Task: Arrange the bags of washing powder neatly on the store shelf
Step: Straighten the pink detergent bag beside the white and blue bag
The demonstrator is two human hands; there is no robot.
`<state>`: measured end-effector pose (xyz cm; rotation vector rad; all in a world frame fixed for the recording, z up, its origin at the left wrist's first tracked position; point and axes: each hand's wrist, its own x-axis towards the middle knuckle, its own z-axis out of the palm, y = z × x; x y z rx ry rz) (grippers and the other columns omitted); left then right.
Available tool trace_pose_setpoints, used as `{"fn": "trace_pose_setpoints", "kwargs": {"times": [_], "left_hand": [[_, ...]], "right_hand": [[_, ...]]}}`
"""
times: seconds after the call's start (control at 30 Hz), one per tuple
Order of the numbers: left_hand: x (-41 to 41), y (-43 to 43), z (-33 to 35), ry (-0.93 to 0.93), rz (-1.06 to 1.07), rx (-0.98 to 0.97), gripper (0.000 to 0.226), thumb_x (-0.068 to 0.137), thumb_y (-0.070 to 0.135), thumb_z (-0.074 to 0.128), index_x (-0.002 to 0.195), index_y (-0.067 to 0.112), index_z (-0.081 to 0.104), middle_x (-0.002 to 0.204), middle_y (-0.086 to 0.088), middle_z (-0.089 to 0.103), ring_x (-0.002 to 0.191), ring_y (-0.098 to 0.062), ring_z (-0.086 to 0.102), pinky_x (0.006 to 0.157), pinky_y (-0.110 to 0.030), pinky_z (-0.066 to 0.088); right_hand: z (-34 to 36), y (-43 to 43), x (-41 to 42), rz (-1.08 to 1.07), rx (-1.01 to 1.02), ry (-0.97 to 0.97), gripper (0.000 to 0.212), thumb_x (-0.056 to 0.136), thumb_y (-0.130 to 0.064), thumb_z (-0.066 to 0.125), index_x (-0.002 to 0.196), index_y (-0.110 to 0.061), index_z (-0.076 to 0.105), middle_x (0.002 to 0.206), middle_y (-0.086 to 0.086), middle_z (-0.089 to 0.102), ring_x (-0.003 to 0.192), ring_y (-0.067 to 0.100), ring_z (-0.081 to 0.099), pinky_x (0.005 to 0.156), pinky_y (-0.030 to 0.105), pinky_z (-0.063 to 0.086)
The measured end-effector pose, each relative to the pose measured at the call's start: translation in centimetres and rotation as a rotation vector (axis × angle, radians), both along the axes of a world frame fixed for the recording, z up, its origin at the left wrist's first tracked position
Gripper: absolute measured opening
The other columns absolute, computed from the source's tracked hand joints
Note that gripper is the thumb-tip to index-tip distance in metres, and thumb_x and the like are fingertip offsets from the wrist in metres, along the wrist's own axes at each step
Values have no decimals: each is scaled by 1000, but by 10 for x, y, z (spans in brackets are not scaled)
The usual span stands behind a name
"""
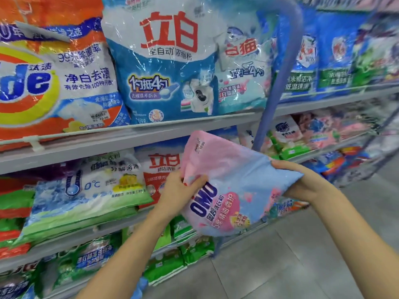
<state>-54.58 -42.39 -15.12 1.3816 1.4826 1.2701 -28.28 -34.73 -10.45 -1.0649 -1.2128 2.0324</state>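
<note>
Head view: both hands hold a pink-and-blue bag (233,180) in the air, just in front of the middle shelf (64,241). The left hand (179,190) pinches its left edge and the right hand (302,182) clasps its right end, both grips closed on it. Placing seems under way; next it needs a free spot. The upper shelf (108,139) holds big bags upright; the middle shelf holds bags stacked flat.
</note>
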Motion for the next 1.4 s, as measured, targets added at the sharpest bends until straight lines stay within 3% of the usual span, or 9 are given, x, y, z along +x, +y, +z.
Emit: {"fn": "trace_pose_setpoints", "kwargs": {"times": [0.13,0.4,0.5,0.6,0.73,0.97,1.17,1.3,1.4], "left_hand": [[30,23,26,185,59,68,39,64,57,71,85,25,66,74,4,71,65,-14,69,63,-40,59],[151,70,89,1085,-34,414,55,66,77,55,72,23,47,74,-2,63,78,-27,61,58,-31,35],[200,92,96,1164,-60,484,64,64,81,52,79,19,52,75,-3,63,78,-28,62,58,-31,35],[250,114,104,1149,-24,502,62,63,79,55,77,20,42,80,-10,65,82,-33,62,59,-32,32],[309,145,115,1121,32,551,68,60,81,54,86,19,42,80,-10,65,82,-33,62,59,-33,32],[383,188,128,865,79,657,86,64,82,43,119,16,49,65,4,53,79,-31,62,62,-30,28],[386,235,91,246,20,479,77,67,68,50,126,18,48,115,4,58,108,-13,54,96,-35,41],[422,259,74,-465,-131,196,80,36,62,83,95,12,60,90,-4,72,80,-17,68,61,-24,55],[442,285,72,-672,-105,188,76,31,63,84,72,6,54,54,3,62,49,-11,59,44,-24,48]], "right_hand": [[-16,-2,40,-118,-68,-34,31,51,-39,87,72,-18,78,72,3,72,56,14,65,46,23,50],[-4,8,135,-185,396,103,61,56,-55,81,110,-30,68,116,-5,67,103,13,64,80,24,52],[23,12,149,-262,738,-102,53,65,-44,76,112,-23,65,116,-4,66,103,10,62,84,22,50],[47,29,172,-476,918,-160,7,74,-23,69,79,-28,71,75,-16,70,73,-4,62,66,12,47],[73,64,220,-570,984,-154,21,85,-4,63,73,-22,65,57,-18,65,59,-5,58,62,16,46],[113,116,292,-542,1060,-147,14,85,-6,64,74,-13,68,57,-15,64,58,0,57,60,19,44],[125,161,349,-621,942,4,52,72,-36,72,74,14,60,63,12,55,64,20,53,60,30,44],[133,194,376,-632,948,38,61,69,-35,76,77,21,53,69,15,54,65,24,51,63,32,42],[135,220,401,-677,907,28,22,84,-14,65,68,1,61,58,1,64,56,14,61,58,24,49]]}}
